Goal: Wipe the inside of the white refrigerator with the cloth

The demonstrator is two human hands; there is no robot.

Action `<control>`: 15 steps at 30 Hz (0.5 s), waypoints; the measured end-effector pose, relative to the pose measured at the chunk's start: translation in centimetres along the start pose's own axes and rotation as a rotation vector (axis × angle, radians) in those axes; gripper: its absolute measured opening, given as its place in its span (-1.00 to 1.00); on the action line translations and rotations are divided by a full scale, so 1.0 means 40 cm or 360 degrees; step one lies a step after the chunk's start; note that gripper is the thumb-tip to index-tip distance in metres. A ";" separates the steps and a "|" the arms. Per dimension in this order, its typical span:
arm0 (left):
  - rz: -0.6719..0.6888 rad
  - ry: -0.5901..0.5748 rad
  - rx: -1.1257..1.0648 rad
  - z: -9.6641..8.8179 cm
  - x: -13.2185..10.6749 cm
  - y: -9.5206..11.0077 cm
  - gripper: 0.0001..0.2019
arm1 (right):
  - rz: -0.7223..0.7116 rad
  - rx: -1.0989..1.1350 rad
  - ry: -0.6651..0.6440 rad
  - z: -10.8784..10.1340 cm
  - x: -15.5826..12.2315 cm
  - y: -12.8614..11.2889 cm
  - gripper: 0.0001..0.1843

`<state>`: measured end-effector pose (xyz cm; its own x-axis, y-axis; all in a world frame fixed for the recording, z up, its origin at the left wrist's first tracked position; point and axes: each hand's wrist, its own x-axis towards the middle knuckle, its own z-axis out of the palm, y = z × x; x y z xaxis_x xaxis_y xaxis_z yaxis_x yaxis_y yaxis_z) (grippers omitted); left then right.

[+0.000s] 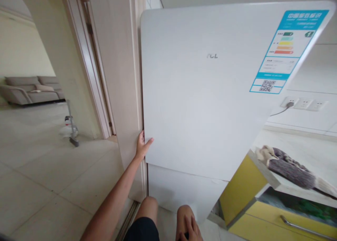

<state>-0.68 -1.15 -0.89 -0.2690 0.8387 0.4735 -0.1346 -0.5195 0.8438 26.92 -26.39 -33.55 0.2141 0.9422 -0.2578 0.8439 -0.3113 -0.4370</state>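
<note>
Fridge (188, 104), white, standing between wood panel (117, 65) and surface (300, 148), its left edge gripped by the left hand (142, 148), thumb on the front; right hand (191, 228) open, fingers laid over the bent knee (184, 211).

And there on the smooth white refrigerator door (189, 107) it's TCL, in small grey letters (212, 56), the T coming through only faintly! Over to the right, a tall blue-and-white printed label (289, 54) grabs the eye: white Chinese characters stretch across its blue heading band (304, 16), looking like 中国能效标识. Below, a ladder of coloured arrow bars (285, 43) runs dark green, pale green, yellow, orange, red. Right of those, a dark green tag (310, 34) shows what looks like a 1! Finer lines blur away, down to a square black-and-white QR code (267, 86) at the label's near end.
</note>
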 end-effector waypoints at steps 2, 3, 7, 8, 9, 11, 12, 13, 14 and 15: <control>-0.0004 0.0020 0.0002 -0.017 -0.022 0.002 -0.09 | 0.0002 0.0024 0.0047 -0.013 -0.020 -0.019 -0.16; -0.0006 0.0025 0.0007 -0.023 -0.031 0.003 -0.09 | -0.0003 0.0046 0.0072 -0.021 -0.031 -0.030 -0.16; 0.0035 0.0082 0.0116 -0.032 -0.053 0.009 -0.14 | -0.0047 0.0295 0.0098 -0.052 -0.066 -0.046 -0.18; 0.0049 0.0115 0.0129 -0.032 -0.054 0.010 -0.15 | -0.0062 0.0409 0.0075 -0.060 -0.069 -0.037 -0.19; 0.0065 0.0135 0.0144 -0.031 -0.055 0.010 -0.17 | -0.0080 0.0549 0.0043 -0.070 -0.071 -0.021 -0.20; 0.0098 0.0173 0.0170 -0.029 -0.055 0.010 -0.17 | -0.0093 0.0843 0.0017 -0.107 -0.071 0.026 -0.21; 0.0108 0.0198 0.0181 -0.028 -0.056 0.011 -0.14 | -0.0087 0.0964 0.0051 -0.138 -0.071 0.055 -0.21; 0.0116 0.0222 0.0198 -0.028 -0.058 0.013 -0.12 | -0.0083 0.1050 0.0128 -0.181 -0.070 0.085 -0.22; 0.0119 0.0246 0.0212 -0.028 -0.061 0.017 -0.10 | -0.0074 0.1085 0.0252 -0.236 -0.069 0.115 -0.24; 0.0115 0.0272 0.0224 -0.027 -0.065 0.023 -0.07 | -0.0110 0.1084 0.0410 -0.304 -0.069 0.143 -0.28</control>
<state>-1.13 -3.98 -1.63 -0.4322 0.7541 0.4945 0.0223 -0.5392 0.8419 37.14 -29.25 -24.88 0.3515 0.9355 -0.0360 0.3844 -0.1793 -0.9056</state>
